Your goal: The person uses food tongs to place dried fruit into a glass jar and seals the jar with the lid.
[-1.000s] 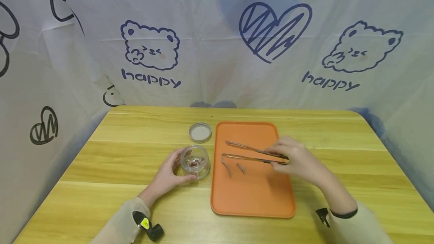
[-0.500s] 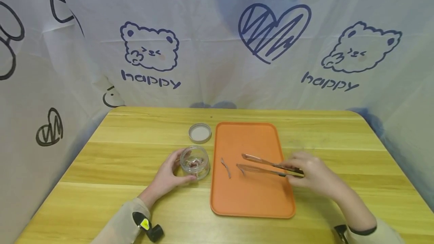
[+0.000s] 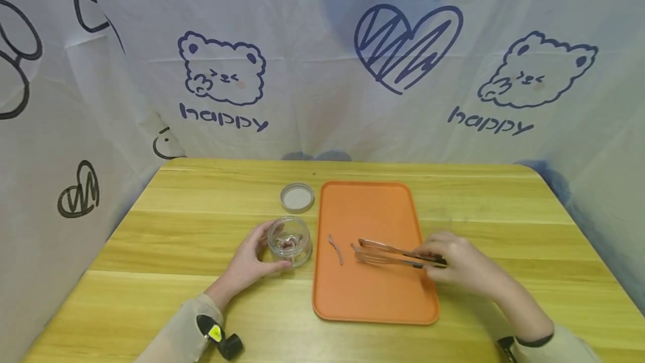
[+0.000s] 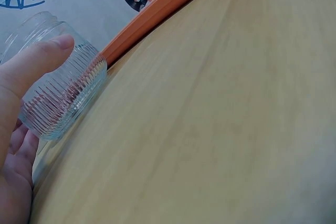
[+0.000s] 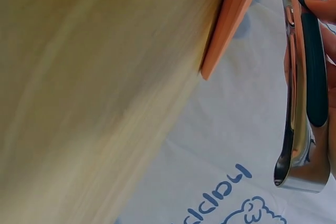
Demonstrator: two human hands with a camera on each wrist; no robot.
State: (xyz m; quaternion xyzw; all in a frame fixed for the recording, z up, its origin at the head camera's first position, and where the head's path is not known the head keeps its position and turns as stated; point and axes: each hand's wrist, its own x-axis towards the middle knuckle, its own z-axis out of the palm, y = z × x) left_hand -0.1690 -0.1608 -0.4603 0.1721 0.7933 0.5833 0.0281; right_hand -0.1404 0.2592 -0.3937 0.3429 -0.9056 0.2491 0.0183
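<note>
My left hand (image 3: 250, 256) holds a clear glass jar (image 3: 301, 251), thumb and fingers curled round its side. The jar is uncovered, with some reddish-brown pieces at its bottom; in the left wrist view its ribbed glass wall (image 4: 79, 93) leans within my grip. In my right hand (image 3: 456, 259) are metal tongs (image 3: 390, 250) with dark green grips (image 5: 316, 72), pointing left over the orange tray (image 3: 375, 301). Their arms are slightly apart. A thin brownish strip (image 3: 336, 251) lies left of the tips. A shorter strip (image 3: 354, 247) shows right at the tips, mostly hidden by them.
Behind the jar, a round lid (image 3: 297, 198) lies on the wooden table (image 3: 201, 228), left of the tray. A white printed cloth (image 3: 312, 71) hangs along the back and sides of the table.
My right hand has drawn the tongs right and nearer to me, from the longer strip to the shorter one. Their arms have come closer together. My left hand and the jar stay put.
</note>
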